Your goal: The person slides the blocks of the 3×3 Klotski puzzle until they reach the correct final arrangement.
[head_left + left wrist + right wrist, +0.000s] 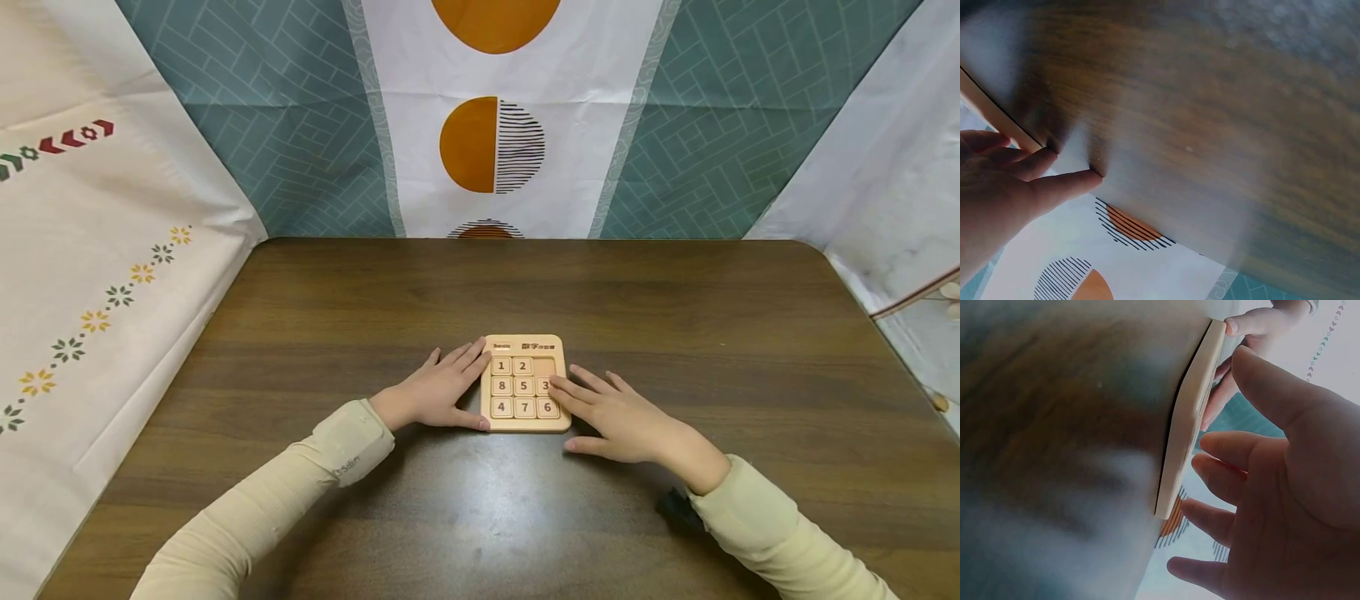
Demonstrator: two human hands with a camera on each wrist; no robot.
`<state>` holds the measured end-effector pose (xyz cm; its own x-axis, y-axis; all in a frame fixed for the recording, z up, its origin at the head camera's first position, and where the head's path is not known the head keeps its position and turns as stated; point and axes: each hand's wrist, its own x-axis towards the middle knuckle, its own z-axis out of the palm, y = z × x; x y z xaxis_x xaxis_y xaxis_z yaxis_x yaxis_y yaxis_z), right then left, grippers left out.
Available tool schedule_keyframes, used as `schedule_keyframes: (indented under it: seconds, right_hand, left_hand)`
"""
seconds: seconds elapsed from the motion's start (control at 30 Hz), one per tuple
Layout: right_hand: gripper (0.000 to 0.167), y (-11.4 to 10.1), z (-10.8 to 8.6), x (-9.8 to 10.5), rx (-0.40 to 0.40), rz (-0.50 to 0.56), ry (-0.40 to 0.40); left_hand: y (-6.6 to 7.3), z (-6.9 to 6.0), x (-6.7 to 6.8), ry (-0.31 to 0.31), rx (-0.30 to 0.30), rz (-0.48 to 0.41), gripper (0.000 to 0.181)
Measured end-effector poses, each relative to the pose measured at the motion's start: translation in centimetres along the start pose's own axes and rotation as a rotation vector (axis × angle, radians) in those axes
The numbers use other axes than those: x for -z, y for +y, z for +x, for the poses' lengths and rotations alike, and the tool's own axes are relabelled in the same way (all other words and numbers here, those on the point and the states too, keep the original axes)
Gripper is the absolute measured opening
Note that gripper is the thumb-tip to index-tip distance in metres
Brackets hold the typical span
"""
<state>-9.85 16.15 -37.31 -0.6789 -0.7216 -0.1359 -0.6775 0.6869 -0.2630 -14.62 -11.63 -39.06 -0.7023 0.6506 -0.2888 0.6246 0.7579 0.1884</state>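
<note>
1. One wooden number puzzle (564,421) lies flat on the bench (675,308), about midway between its left and right edges and well apart from the far edge and both far corners.
2. The puzzle carries eight numbered tiles in three rows: 1 and 2 in the far row, then 8, 5, 3, then 4, 7, 6. The one bare cell (543,366) is at the right end of the far row.
3. Two hands are at the puzzle. The left hand (442,396) has its fingers extended and thumb spread, touching the left side of the frame; the thumb tip is at the near left corner. It is not curled round anything.
4. The right hand (618,421) is also spread, with nothing gripped. A fingertip lies over the tile marked 3 (544,386), partly covering it; whether it presses, I cannot tell. Its thumb is just beside the near right corner of the frame.
5. Two pale sleeves (262,492) reach in from the near side.
6. Behind the bench's far edge hangs one patterned cloth (408,50) with three orange round motifs in view. Along the left edge, one white cloth (97,250) shows eight star-shaped flowers, four yellow and four green.
</note>
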Motion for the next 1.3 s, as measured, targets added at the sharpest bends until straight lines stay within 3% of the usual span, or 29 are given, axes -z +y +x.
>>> schedule_keyframes:
  seconds: [0.73, 1.3]
  right_hand:
    - [0.067, 0.7, 1.0, -0.1, -0.021, -0.007, 0.002]
    - [0.069, 1.3, 2.1, 0.3, -0.062, -0.006, -0.042]
  left_hand:
    - [0.0, -0.1, 0.0, 0.014, -0.01, 0.008, 0.102]
    - [0.2, 0.0, 0.0, 0.017, -0.008, 0.005, 0.103]
